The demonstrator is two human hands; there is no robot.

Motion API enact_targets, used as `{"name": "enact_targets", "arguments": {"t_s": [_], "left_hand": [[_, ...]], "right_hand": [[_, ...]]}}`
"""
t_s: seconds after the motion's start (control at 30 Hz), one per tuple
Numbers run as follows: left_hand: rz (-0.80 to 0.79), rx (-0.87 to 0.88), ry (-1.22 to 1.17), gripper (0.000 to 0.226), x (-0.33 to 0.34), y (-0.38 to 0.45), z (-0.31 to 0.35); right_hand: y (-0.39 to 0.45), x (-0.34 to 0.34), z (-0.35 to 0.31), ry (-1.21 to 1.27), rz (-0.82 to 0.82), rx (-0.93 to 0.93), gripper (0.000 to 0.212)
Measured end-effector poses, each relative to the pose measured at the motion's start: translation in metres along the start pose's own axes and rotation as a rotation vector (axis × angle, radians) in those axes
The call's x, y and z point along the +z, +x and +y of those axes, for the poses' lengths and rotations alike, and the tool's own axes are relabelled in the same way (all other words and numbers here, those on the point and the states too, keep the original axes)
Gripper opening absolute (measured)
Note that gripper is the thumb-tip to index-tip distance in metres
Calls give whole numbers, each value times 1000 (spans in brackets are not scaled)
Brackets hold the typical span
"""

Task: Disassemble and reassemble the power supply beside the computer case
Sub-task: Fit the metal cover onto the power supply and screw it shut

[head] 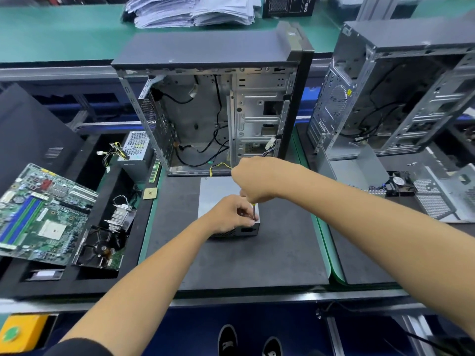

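Note:
A grey metal power supply (218, 191) lies on the dark mat (257, 258), just in front of the open computer case (213, 111). My right hand (253, 179) grips a screwdriver (254, 211) whose shaft points down at the supply's near right corner. My left hand (231, 214) rests on that same corner, its fingers pinching around the screwdriver tip; whether a screw sits under them is hidden. Yellow wires (219, 167) run from the supply's far end toward the case.
A green motherboard (43, 214), a heatsink (120, 214), a fan (100, 249) and a second power supply (135, 150) lie in the black tray at left. Another open case (401, 91) stands at right with loose parts (401, 187) before it. Papers (190, 10) are stacked behind.

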State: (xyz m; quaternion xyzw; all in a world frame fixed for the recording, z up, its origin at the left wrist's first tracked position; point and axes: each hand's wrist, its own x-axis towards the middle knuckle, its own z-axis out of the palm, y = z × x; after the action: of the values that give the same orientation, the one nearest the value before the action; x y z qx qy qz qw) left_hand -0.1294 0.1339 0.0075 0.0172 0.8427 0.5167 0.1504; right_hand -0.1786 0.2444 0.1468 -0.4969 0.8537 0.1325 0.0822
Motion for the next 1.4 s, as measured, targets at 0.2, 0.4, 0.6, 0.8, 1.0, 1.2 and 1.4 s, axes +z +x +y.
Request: {"name": "enact_targets", "arguments": {"t_s": [0.2,0.4,0.6,0.8,1.0,1.2,1.4], "left_hand": [[36,-3,46,15,0,1,-2],[4,5,51,20,-1,1,0],[30,6,30,37,0,1,0],[35,12,49,23,1,1,1],[23,11,40,13,0,-1,2],[59,-2,25,11,3,-2,1],[36,0,43,17,1,-1,3]], "right_hand": [[-3,-3,2,-3,-150,-4,12],[-6,5,7,44,43,-18,45],[-6,11,11,-5,22,27,35],[-9,0,8,66,-126,-4,25],[-10,-4,3,109,45,-72,45],[-7,8,8,89,45,-2,47],[-7,6,-1,-45,-41,21,20]]}}
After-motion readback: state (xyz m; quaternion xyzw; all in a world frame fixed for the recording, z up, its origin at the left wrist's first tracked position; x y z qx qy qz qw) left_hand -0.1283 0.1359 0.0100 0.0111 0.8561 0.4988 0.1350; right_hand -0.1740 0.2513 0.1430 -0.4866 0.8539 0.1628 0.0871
